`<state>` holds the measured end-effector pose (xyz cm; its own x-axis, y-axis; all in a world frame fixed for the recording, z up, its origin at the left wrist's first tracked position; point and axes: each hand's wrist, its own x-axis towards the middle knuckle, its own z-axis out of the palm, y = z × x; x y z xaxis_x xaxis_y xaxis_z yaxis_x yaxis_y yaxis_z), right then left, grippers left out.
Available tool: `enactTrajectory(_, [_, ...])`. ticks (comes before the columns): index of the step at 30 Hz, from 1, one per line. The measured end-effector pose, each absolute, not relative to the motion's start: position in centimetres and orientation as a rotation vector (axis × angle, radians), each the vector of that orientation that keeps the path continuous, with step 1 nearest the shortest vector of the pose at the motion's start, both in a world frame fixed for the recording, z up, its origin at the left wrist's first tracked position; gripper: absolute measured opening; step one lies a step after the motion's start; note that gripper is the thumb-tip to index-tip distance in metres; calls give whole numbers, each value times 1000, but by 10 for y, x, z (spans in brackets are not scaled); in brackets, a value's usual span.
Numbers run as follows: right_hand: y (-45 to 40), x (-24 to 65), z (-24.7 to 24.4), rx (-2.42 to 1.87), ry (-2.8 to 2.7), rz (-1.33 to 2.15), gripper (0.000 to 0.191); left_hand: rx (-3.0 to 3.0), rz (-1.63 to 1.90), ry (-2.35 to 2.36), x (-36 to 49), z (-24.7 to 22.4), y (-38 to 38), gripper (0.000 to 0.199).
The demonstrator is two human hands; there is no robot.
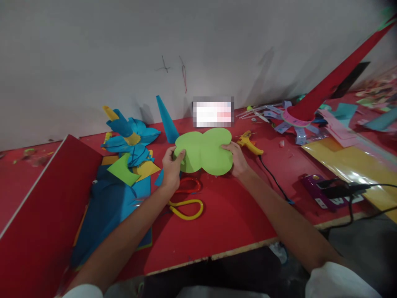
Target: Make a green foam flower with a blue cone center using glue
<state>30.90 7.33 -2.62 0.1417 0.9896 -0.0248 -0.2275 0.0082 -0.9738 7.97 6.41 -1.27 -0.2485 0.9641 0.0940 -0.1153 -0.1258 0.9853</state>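
Note:
A light green paper cutout [203, 151] with rounded lobes is held up above the red table, a crease or seam running down its middle. My left hand [172, 167] pinches its left edge, thumb on the near face. On the opposite edge, my right hand [238, 159] grips the cutout with its thumb in front. Below my left hand lie scissors with a red handle loop [188, 185] and a yellow handle loop [187, 210]; their blades are hidden behind the hand. Just behind the cutout stands a blue paper cone [167, 120].
Blue paper flowers [132, 134] and paper sheets [116, 207] lie left, beside a red upright panel [46, 211]. To the right are a yellow glue gun [249, 143] with a cord, a purple power strip [319, 192], a yellow sheet [341, 159] and a tall red cone [335, 78].

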Motion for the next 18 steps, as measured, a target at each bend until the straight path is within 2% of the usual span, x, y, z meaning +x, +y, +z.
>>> enactTrajectory(5, [75,308,-20,-1072,-761,1294,35,993,1552,1271,80,-14,65,36])
enactTrajectory(11, [71,305,-5,-1007,-1005,1233,37,918,1514,1249,83,-12,64,42])
enactTrajectory(18, [73,302,-7,-980,-1038,1223,44,994,1538,1347,79,-13,64,32])
